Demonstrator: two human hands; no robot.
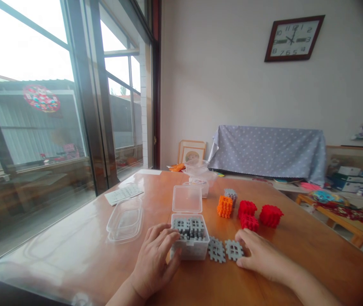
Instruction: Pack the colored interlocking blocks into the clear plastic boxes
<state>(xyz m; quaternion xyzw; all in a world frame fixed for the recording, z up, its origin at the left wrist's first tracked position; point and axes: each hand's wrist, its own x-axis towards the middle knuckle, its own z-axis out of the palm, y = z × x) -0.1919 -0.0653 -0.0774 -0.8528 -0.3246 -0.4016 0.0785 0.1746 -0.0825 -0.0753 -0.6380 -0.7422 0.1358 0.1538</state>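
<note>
A clear plastic box point(190, 251) stands on the table with its hinged lid point(187, 199) raised at the back. Several grey notched building tiles point(188, 224) fill it. My left hand point(158, 255) grips the box's left side, fingers curled at the rim and thumb near the front corner. To the right of the box, two grey tiles lie side by side on the tabletop. My right hand point(258, 254) holds the right edge of the farther-right tile point(233, 250) between thumb and fingers. The other tile point(216, 249) lies between it and the box.
Beyond my right hand are an orange stack point(224, 206), a grey stack point(231, 195) and red stacks point(271, 216) of notched tiles. An empty clear tray point(125, 219) and a printed sheet point(124, 194) lie left on the wooden table point(82, 238). Clear containers point(197, 170) stand at the back.
</note>
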